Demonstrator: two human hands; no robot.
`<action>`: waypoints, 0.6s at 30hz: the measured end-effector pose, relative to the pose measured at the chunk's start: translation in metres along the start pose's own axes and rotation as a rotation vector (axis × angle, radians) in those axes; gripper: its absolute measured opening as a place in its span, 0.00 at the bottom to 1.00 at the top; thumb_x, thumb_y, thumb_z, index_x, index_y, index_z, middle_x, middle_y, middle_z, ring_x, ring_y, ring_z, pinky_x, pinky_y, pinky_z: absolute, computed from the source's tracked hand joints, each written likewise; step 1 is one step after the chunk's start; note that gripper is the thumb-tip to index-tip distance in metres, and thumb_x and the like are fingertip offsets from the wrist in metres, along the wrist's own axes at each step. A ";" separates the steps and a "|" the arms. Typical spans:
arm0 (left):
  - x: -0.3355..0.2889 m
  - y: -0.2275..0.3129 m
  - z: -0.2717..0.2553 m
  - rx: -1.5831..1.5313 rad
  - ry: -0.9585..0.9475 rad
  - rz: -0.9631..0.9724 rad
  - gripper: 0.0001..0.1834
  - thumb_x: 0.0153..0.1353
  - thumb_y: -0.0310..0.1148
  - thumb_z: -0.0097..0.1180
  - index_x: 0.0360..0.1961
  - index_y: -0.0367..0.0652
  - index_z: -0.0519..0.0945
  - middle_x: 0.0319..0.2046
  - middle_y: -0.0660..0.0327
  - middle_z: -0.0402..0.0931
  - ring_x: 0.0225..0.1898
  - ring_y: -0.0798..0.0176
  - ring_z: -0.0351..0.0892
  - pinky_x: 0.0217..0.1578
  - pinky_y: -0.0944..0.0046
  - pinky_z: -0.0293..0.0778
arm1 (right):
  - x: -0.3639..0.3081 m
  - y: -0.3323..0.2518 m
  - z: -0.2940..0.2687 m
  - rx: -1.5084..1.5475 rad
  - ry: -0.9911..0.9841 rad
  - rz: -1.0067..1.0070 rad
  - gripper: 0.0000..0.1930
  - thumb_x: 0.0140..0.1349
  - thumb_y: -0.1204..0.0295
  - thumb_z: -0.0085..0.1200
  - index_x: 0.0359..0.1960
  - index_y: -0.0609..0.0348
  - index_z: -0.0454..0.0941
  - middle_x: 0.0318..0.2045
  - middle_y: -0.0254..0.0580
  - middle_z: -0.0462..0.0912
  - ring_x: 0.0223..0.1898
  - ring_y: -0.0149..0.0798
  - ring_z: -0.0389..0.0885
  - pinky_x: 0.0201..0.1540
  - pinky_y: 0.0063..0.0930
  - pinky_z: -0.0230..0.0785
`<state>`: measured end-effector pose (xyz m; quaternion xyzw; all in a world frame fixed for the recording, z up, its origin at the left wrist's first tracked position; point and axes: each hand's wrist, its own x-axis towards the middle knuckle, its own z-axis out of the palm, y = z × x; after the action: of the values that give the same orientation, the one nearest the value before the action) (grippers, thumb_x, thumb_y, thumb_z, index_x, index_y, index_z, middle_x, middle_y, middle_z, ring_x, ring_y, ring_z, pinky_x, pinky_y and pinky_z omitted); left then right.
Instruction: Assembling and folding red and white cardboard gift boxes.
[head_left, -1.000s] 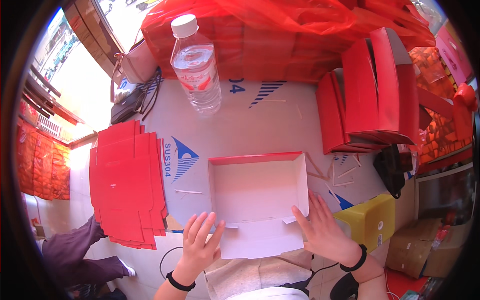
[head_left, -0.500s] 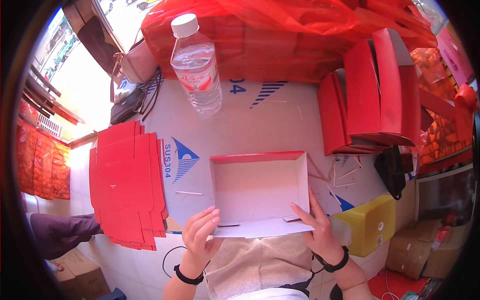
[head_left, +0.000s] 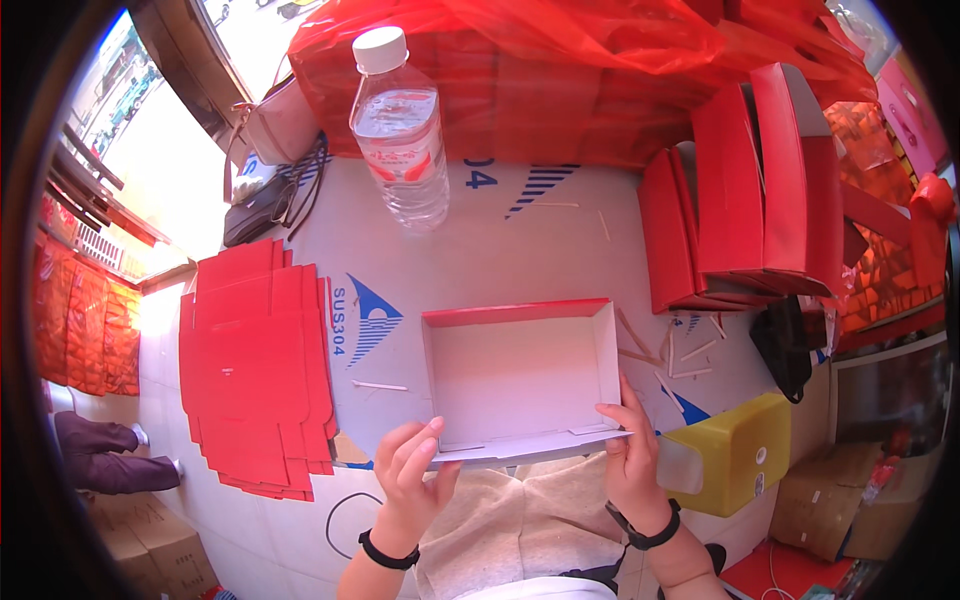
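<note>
An open cardboard box (head_left: 525,375), white inside with a red outer edge on its far side, sits at the near edge of the table. My left hand (head_left: 408,475) grips its near left corner, with fingertips at the wall and the thumb lower down in front. At the near right corner, my right hand (head_left: 635,455) has its thumb over the rim and fingers along the right side wall. Between both hands the near wall stands tilted up, and small tabs show along its inner foot. The box's underside is hidden.
Flat red box blanks (head_left: 260,370) are stacked left. Folded red boxes (head_left: 735,200) stand at the right. A water bottle (head_left: 402,150) stands behind, before a large red plastic bag (head_left: 520,90). A yellow container (head_left: 735,455) is near right; thin white sticks (head_left: 698,350) lie scattered.
The near flap has swung up from lying outward to a steeper wall. Both hands have shifted with it at the corners. A person's legs at far left have moved farther away.
</note>
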<state>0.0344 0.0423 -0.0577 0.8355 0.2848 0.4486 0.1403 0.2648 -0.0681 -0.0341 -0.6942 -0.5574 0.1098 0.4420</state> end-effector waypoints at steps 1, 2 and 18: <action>0.000 0.000 0.000 0.003 0.002 0.000 0.30 0.55 0.31 0.65 0.56 0.45 0.64 0.49 0.53 0.77 0.39 0.51 0.76 0.38 0.57 0.73 | 0.000 0.000 0.001 0.002 -0.001 -0.003 0.15 0.58 0.81 0.49 0.49 0.59 0.72 0.61 0.64 0.67 0.54 0.60 0.74 0.56 0.42 0.66; 0.000 0.001 0.001 0.011 0.014 -0.003 0.29 0.55 0.31 0.64 0.56 0.45 0.65 0.49 0.54 0.77 0.40 0.51 0.76 0.38 0.57 0.73 | -0.001 0.001 0.001 -0.006 0.004 0.006 0.15 0.58 0.81 0.49 0.47 0.59 0.72 0.61 0.64 0.67 0.54 0.60 0.74 0.56 0.42 0.66; 0.027 0.018 -0.010 0.240 -0.080 -0.123 0.15 0.51 0.25 0.60 0.42 0.43 0.83 0.43 0.61 0.77 0.46 0.53 0.72 0.44 0.58 0.71 | 0.006 -0.007 0.000 -0.019 0.055 0.151 0.13 0.68 0.64 0.47 0.29 0.60 0.73 0.54 0.55 0.71 0.52 0.55 0.71 0.55 0.41 0.64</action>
<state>0.0445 0.0436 -0.0255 0.8444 0.3813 0.3682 0.0776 0.2623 -0.0629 -0.0275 -0.7412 -0.4919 0.1184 0.4411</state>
